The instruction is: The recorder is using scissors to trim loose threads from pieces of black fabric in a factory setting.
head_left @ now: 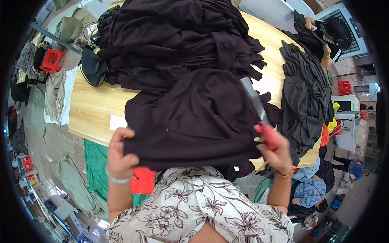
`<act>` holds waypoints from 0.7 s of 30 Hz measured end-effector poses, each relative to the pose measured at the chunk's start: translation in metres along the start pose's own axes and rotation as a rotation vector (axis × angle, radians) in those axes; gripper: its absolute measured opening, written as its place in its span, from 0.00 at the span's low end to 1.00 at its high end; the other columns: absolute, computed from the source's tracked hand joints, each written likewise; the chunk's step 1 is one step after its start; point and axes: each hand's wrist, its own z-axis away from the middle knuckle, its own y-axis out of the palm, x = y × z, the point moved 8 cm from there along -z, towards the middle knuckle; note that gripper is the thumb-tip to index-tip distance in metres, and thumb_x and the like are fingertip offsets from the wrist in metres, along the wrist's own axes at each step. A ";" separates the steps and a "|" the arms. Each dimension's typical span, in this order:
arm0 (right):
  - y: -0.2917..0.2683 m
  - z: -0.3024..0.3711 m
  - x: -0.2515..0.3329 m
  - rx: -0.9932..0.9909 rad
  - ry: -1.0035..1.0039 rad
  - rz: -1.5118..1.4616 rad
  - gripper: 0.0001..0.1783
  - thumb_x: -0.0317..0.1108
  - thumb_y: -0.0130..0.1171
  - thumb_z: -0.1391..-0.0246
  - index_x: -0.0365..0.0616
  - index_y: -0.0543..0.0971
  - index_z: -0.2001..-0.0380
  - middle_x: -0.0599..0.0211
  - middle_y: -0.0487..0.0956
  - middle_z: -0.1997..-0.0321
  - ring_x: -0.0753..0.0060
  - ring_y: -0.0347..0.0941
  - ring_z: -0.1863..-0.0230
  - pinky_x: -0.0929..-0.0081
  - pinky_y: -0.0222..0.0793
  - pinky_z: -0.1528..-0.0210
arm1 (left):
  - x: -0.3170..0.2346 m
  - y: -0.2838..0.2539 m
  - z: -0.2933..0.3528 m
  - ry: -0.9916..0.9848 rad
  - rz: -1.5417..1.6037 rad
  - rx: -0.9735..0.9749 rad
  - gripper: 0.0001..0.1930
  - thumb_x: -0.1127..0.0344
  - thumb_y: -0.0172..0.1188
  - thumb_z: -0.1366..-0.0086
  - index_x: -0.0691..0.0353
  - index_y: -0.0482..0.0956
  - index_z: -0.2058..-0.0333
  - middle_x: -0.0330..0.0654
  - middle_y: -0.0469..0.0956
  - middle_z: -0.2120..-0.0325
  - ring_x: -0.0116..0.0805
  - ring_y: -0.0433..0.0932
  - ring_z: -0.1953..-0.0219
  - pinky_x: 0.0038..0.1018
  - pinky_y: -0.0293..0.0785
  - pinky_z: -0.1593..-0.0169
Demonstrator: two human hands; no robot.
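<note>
A dark, almost black garment [194,117] is stretched out in front of me, its near edge hanging by the table's front. My left hand [120,156] pinches it at the left edge between thumb and fingers. In my right hand [277,156] are red-handled scissors [259,106], their metal blades pointing up and away; motion blurs them. That same hand is at the garment's right edge, and whether its fingers also grip the cloth I cannot tell. Just beyond lies a big heap of similar dark garments [174,36].
The wooden table [91,107] carries another dark garment pile [306,97] on the right. A black cap-like item [92,67] rests at the left edge, a white paper [118,122] by my left hand. Across the table, another person [324,38] handles dark cloth. Red stools [52,60] stand left.
</note>
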 end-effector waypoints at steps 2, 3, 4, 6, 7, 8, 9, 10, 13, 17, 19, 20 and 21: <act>-0.042 0.000 0.031 -0.151 -0.038 -0.036 0.09 0.19 0.58 0.58 0.36 0.78 0.69 0.70 0.76 0.73 0.81 0.71 0.76 0.82 0.66 0.73 | -0.032 0.015 0.008 0.203 -0.026 0.009 0.31 0.66 0.75 0.57 0.62 0.68 0.54 0.37 0.70 0.57 0.30 0.72 0.51 0.26 0.67 0.42; -0.058 -0.001 0.028 -0.270 -0.024 -0.096 0.07 0.18 0.57 0.56 0.35 0.77 0.69 0.72 0.76 0.73 0.83 0.71 0.75 0.84 0.64 0.72 | -0.036 0.017 0.002 0.229 -0.082 -0.074 0.31 0.66 0.75 0.56 0.63 0.69 0.54 0.38 0.70 0.56 0.30 0.72 0.51 0.26 0.67 0.42; -0.063 -0.017 0.043 -0.367 -0.132 -0.079 0.06 0.18 0.55 0.52 0.35 0.77 0.69 0.71 0.75 0.75 0.81 0.70 0.75 0.83 0.65 0.71 | -0.039 0.020 -0.011 0.251 -0.142 -0.155 0.31 0.67 0.76 0.55 0.63 0.70 0.53 0.38 0.71 0.56 0.30 0.72 0.51 0.26 0.67 0.42; -0.061 -0.059 0.050 -0.443 -0.314 0.335 0.06 0.27 0.61 0.47 0.37 0.75 0.68 0.60 0.73 0.78 0.62 0.68 0.80 0.75 0.66 0.72 | -0.030 0.026 -0.057 0.388 -0.260 -0.172 0.26 0.81 0.66 0.46 0.67 0.70 0.47 0.43 0.72 0.50 0.31 0.72 0.49 0.25 0.65 0.41; -0.064 -0.076 0.040 -0.434 -0.191 0.596 0.11 0.35 0.64 0.46 0.39 0.73 0.70 0.54 0.74 0.76 0.50 0.69 0.78 0.69 0.66 0.73 | -0.010 0.026 -0.086 0.420 -0.279 -0.178 0.26 0.83 0.63 0.44 0.67 0.69 0.46 0.44 0.71 0.48 0.31 0.71 0.48 0.25 0.64 0.41; -0.061 -0.092 0.014 -0.481 -0.197 0.745 0.14 0.39 0.62 0.44 0.41 0.72 0.72 0.51 0.75 0.76 0.44 0.72 0.74 0.62 0.68 0.73 | 0.012 0.027 -0.107 0.443 -0.235 -0.190 0.27 0.81 0.64 0.43 0.67 0.68 0.45 0.43 0.71 0.49 0.29 0.72 0.51 0.23 0.66 0.44; -0.057 -0.105 -0.018 -0.483 -0.159 0.892 0.13 0.41 0.60 0.43 0.43 0.73 0.72 0.52 0.76 0.73 0.44 0.75 0.72 0.55 0.70 0.72 | 0.061 0.007 -0.127 0.225 -0.080 -0.191 0.31 0.80 0.65 0.43 0.66 0.64 0.42 0.41 0.70 0.52 0.25 0.71 0.54 0.21 0.70 0.50; -0.046 -0.107 -0.043 -0.441 -0.133 1.034 0.13 0.40 0.59 0.42 0.42 0.72 0.72 0.53 0.74 0.71 0.46 0.75 0.73 0.54 0.69 0.72 | 0.099 0.006 -0.135 -0.019 0.060 -0.223 0.34 0.78 0.64 0.41 0.64 0.58 0.38 0.39 0.71 0.57 0.23 0.71 0.58 0.21 0.72 0.57; -0.014 -0.084 -0.085 -0.297 0.097 0.895 0.14 0.42 0.57 0.41 0.41 0.72 0.66 0.51 0.71 0.60 0.41 0.75 0.68 0.50 0.71 0.67 | 0.184 -0.009 -0.112 -0.459 0.235 -0.293 0.24 0.73 0.60 0.37 0.55 0.62 0.44 0.37 0.76 0.61 0.30 0.76 0.59 0.32 0.73 0.55; 0.023 -0.042 -0.095 -0.251 0.101 0.637 0.14 0.38 0.60 0.43 0.42 0.69 0.64 0.48 0.73 0.61 0.36 0.74 0.67 0.48 0.70 0.67 | 0.205 -0.027 -0.078 -0.544 0.399 -0.153 0.15 0.68 0.59 0.34 0.57 0.70 0.50 0.39 0.78 0.61 0.34 0.78 0.56 0.35 0.74 0.53; 0.039 -0.028 -0.094 -0.169 0.164 0.474 0.14 0.38 0.61 0.43 0.42 0.68 0.63 0.45 0.76 0.70 0.34 0.74 0.67 0.47 0.68 0.67 | 0.205 -0.031 -0.079 -0.643 0.406 -0.108 0.11 0.67 0.60 0.34 0.57 0.73 0.54 0.38 0.79 0.63 0.33 0.78 0.60 0.31 0.74 0.57; 0.047 -0.024 -0.091 -0.133 0.178 0.412 0.15 0.37 0.61 0.43 0.42 0.67 0.63 0.44 0.77 0.72 0.34 0.74 0.67 0.47 0.68 0.67 | 0.207 -0.029 -0.079 -0.738 0.411 -0.052 0.07 0.65 0.61 0.34 0.57 0.76 0.58 0.37 0.79 0.66 0.32 0.79 0.63 0.28 0.75 0.61; 0.053 -0.020 -0.085 -0.099 0.206 0.389 0.14 0.37 0.61 0.43 0.42 0.67 0.64 0.44 0.77 0.72 0.35 0.75 0.67 0.49 0.69 0.68 | 0.199 -0.020 -0.084 -0.775 0.385 -0.010 0.05 0.63 0.61 0.34 0.56 0.77 0.65 0.36 0.79 0.69 0.29 0.78 0.68 0.22 0.73 0.68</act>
